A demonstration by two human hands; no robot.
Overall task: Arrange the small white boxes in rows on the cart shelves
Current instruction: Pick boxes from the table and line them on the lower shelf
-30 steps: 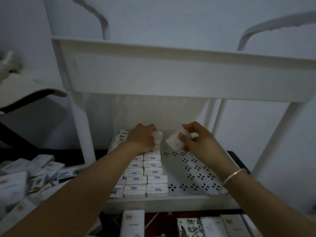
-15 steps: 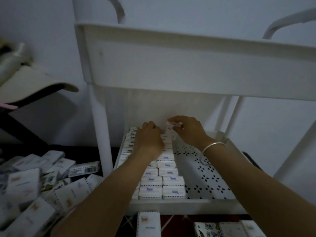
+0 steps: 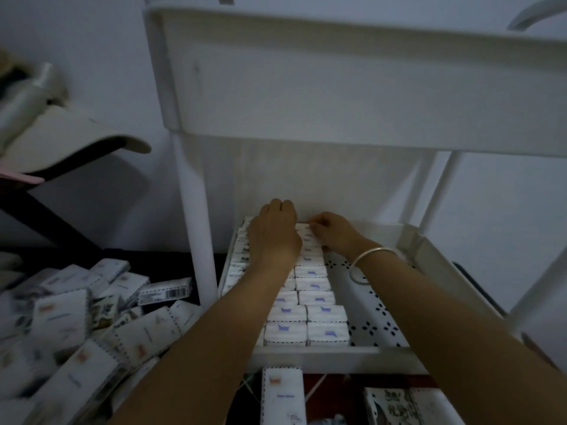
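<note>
At the shelf back wall, right hand pinching white box, left hand curled, hold unseen, open floor rightward.

Pretty dim overall, flat bluish-grey cast. Light diffuse, source can't tell. Brightest patch: front wall of upper tray at 12 o'clock. Shelf space under it falls into murky shade. Soft dark shadow on wall below cap at 9 o'clock. Loose box pile at 8 o'clock smeared, print unreadable. Rows of small white boxes at centre a bit sharper. Wide-angle bend: cart post and tray rim bow toward edges. Mushy, noisy detail everywhere.
</note>
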